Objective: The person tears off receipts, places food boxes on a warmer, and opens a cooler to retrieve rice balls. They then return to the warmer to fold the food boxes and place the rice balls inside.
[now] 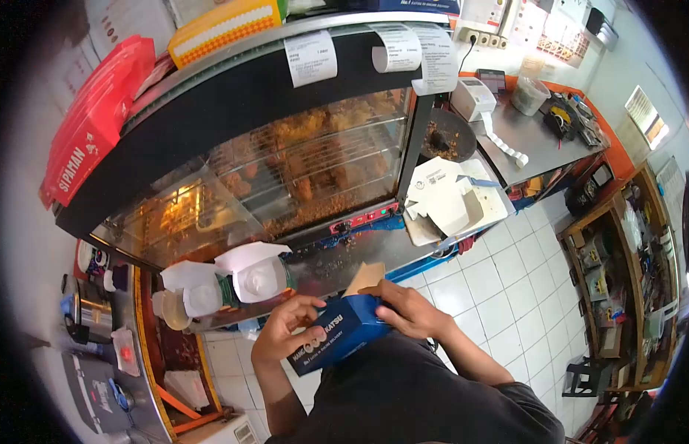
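Observation:
Close to my body, a blue cardboard food box (337,339) with white lettering is held tilted between both hands. One brown cardboard flap (365,277) stands up at its far end. My left hand (287,329) grips the box's left side, thumb against the printed face and fingers curled at the upper edge. With fingers bent over its right end, my right hand (409,311) holds the box near the flap. What lies inside the box is hidden.
Ahead stands a heated glass display case (300,155) with fried food on racks. Two open white food boxes (257,277) sit on the counter below it. White paper boxes (444,194) lie right, near a dark pan (449,137) and a label printer (474,98). Wooden shelves (618,281) stand far right.

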The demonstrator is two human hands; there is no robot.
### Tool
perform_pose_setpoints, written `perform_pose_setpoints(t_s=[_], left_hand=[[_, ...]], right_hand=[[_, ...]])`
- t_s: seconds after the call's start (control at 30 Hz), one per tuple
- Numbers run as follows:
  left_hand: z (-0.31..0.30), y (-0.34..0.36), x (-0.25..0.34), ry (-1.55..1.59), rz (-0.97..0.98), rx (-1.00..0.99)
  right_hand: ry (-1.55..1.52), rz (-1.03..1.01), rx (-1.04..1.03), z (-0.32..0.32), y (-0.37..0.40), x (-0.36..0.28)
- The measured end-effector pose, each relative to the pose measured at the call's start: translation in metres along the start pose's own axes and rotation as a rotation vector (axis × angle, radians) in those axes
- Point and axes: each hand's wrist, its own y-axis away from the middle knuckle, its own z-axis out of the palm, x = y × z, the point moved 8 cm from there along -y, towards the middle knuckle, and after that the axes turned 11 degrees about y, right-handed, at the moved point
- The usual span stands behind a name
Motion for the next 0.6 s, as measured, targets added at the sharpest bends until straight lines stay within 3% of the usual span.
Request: perform_pose_setpoints(t_s=[0.1,0.17,0.23,0.33,0.37,0.4,0.47,0.53,0.6], left_hand=[[-0.011,0.003,-0.004,0.006,-0.011,0.004],[-0.012,0.01,-0.006,0.056,-0.041,0.003],[-0.006,0.009,0.004,0.174,-0.035,-0.053],[-0.031,0.013,0.008,0.217,0.09,-0.05],[-0.04,0.017,0.002,0.309,0.092,-0.022],[-0.046,0.019,-0.009,0.298,0.093,-0.033],[-0.076,0.022,-0.051,0.049,0.025,0.087],[-0.064,0.016,-0.066,0.4,0.054,0.013],[-0.034,0.002,-0.06,0.43,0.1,-0.019]], right_hand=[[-0.226,0.091,-0.09,-0.008,0.0,-0.013],[0.039,-0.014,-0.233,0.006,-0.006,-0.028],[-0.01,-0.093,-0.138,0.011,-0.009,-0.015],[-0.233,0.142,-0.17,0.006,-0.008,0.015],[-0.196,0.028,-0.032,-0.002,-0.01,0.016],[-0.196,0.05,-0.016,0.001,-0.01,0.026],[-0.203,0.07,0.01,0.01,-0.012,0.036],[-0.39,0.315,-0.039,0.028,-0.012,0.06],[-0.335,0.388,-0.012,0.052,-0.015,0.093]])
